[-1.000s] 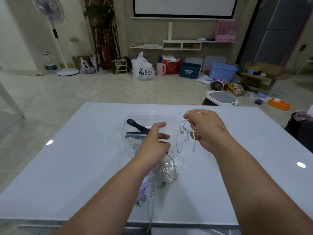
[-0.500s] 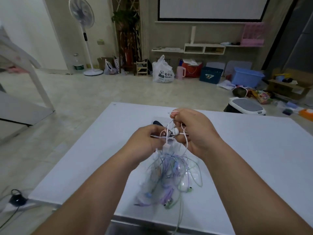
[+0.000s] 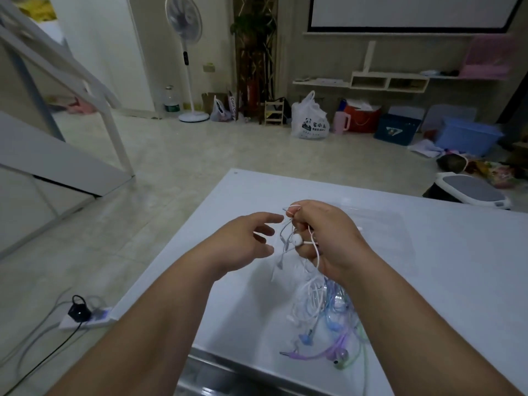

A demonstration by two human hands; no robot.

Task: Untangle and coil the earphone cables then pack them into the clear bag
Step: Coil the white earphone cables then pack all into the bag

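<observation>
Cluttered room behind; white bench (image 3: 445,261) is carrying the work. Right hand (image 3: 328,238) is gripping a bunched white cable (image 3: 284,247) in curled fingers, an earbud (image 3: 297,239) poking out at its 9 o'clock. Left hand (image 3: 243,244) is hovering just beside, fingers spread, holding nothing. Coloured tangle (image 3: 328,312) is trailing to the bench at 6 o'clock. Clear bag (image 3: 383,224) is showing faintly at 1 o'clock. Best approach, I judge: pinching the white strand near the bud and feeding loops through slowly. Tugging risks tightening knots.
</observation>
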